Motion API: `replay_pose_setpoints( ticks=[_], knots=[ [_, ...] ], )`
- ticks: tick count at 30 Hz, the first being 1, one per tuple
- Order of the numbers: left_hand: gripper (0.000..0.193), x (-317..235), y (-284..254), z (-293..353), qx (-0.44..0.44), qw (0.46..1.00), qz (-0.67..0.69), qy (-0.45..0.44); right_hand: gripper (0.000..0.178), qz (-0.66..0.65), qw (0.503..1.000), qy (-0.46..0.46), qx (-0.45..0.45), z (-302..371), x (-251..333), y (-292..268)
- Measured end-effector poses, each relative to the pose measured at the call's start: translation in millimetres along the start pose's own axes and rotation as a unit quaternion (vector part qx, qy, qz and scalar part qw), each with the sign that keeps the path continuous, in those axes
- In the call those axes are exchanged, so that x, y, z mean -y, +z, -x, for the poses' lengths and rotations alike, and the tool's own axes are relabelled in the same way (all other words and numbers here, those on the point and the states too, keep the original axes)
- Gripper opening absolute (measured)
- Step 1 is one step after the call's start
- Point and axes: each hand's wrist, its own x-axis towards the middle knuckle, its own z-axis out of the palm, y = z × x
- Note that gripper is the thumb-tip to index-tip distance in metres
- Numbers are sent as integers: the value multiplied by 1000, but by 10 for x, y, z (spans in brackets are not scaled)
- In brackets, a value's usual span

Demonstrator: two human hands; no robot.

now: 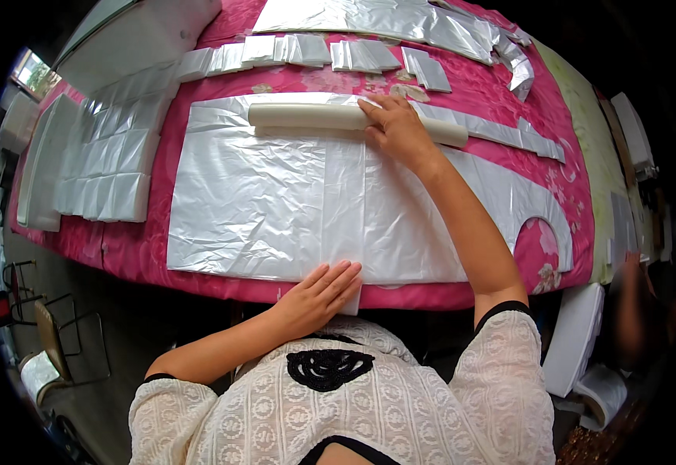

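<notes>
A large stack of clear plastic vest bags point(252, 201) lies flat across the table, with a curved handle cut-out at its right end. Along its far side rests a long off-white tube point(299, 116). My right hand point(400, 132) reaches over the bags and grips this tube right of its middle, fingers across the top and thumb on the near side. Flat on the stack's near edge lies my left hand point(318, 298), its fingers stretched out and close together. A folded strip of plastic point(343, 209) runs between the two hands.
A pink flowered cloth point(163, 167) covers the table. Folded plastic packs point(113, 167) stand in rows at the left, beside a white bin point(136, 39). More small packs point(287, 50) line the far side, before another plastic sheet point(376, 19). A chair point(51, 337) stands lower left.
</notes>
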Motion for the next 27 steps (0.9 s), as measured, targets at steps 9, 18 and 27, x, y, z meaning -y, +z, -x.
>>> replay_pose_setpoints(
  ticks=[9,18,27],
  knots=[
    [46,231,-117,72,-55,983,160,69,46,-220,942,-157,197,1052,746,-283],
    [70,532,-386,-175,-59,987,144,-34,36,-155,980,-100,75,1255,837,-194],
    [49,680,-288,-400,-149,850,421,-279,14,-286,937,164,115,1002,783,-252]
  ],
)
